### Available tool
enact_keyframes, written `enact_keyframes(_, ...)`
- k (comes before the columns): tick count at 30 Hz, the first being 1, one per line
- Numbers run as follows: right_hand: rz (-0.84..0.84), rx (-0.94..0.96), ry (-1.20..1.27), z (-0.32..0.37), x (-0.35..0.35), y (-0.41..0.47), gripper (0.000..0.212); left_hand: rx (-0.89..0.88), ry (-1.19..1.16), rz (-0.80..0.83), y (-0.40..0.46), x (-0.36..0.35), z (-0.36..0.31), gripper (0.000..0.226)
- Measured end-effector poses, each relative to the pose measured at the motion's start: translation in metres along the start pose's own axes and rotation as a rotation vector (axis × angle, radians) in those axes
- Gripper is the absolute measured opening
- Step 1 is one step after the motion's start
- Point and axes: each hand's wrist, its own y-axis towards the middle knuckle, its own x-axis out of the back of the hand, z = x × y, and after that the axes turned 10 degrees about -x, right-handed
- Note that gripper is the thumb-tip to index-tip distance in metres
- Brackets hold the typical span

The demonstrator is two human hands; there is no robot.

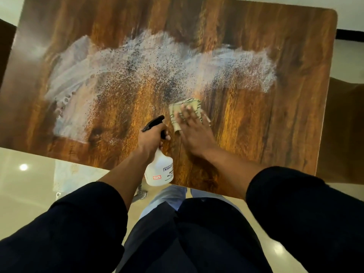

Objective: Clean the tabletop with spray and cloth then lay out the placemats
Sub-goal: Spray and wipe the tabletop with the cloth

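Note:
A brown wood-grain tabletop (246,134) fills the view, with a wide band of white spray droplets and wet streaks (137,64) across its middle and left. My left hand (151,138) grips the neck of a white spray bottle (160,170) with a black trigger head, held over the table's near edge. My right hand (195,131) lies flat, fingers spread, pressing a folded yellowish cloth (177,113) with dark stripes onto the table, just right of the bottle's nozzle. No placemats are in view.
A dark chair (342,127) stands at the table's right side and another dark shape (6,44) at the far left. Glossy beige floor tiles (29,184) lie below the near edge, with a table leg base (140,192) under the bottle.

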Motion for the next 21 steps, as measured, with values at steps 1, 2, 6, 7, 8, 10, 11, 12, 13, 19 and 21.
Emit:
enact_keyframes(1,-0.012,-0.109,0.038,-0.011,0.006,0.006,0.068,0.0,0.0,0.017,0.0,0.001,0.001,0.015)
enact_keyframes(2,-0.026,-0.217,0.064,-0.022,0.014,0.013,0.069,0.002,0.0,0.033,0.0,0.001,0.002,0.015)
enact_keyframes(6,-0.068,-0.47,0.113,-0.044,0.031,0.031,0.069,0.005,-0.006,0.068,-0.001,-0.001,0.0,0.02)
enact_keyframes(7,-0.081,-0.5,0.138,-0.038,0.03,0.033,0.071,0.007,-0.014,0.064,0.0,-0.001,-0.001,0.02)
enact_keyframes(8,-0.085,-0.518,0.165,-0.028,0.027,0.036,0.071,0.006,-0.02,0.06,0.002,0.001,-0.002,0.021)
enact_keyframes(10,-0.071,-0.448,0.159,-0.001,0.018,0.036,0.071,0.004,-0.03,0.053,0.009,0.007,-0.005,0.022)
enact_keyframes(11,-0.061,-0.363,0.125,0.013,0.012,0.033,0.071,0.0,-0.036,0.051,0.012,0.01,-0.006,0.022)
enact_keyframes(12,-0.057,-0.266,0.087,0.027,0.006,0.028,0.071,-0.005,-0.04,0.05,0.016,0.013,-0.008,0.023)
enact_keyframes(13,-0.052,-0.169,0.056,0.038,-0.001,0.023,0.07,-0.008,-0.042,0.047,0.02,0.016,-0.009,0.023)
enact_keyframes(19,0.059,0.141,-0.093,0.028,-0.001,0.02,0.063,0.011,0.032,0.098,0.041,0.037,-0.02,0.024)
enact_keyframes(21,0.042,-0.007,-0.054,0.009,0.014,0.031,0.063,0.009,0.049,0.148,0.049,0.045,-0.024,0.021)
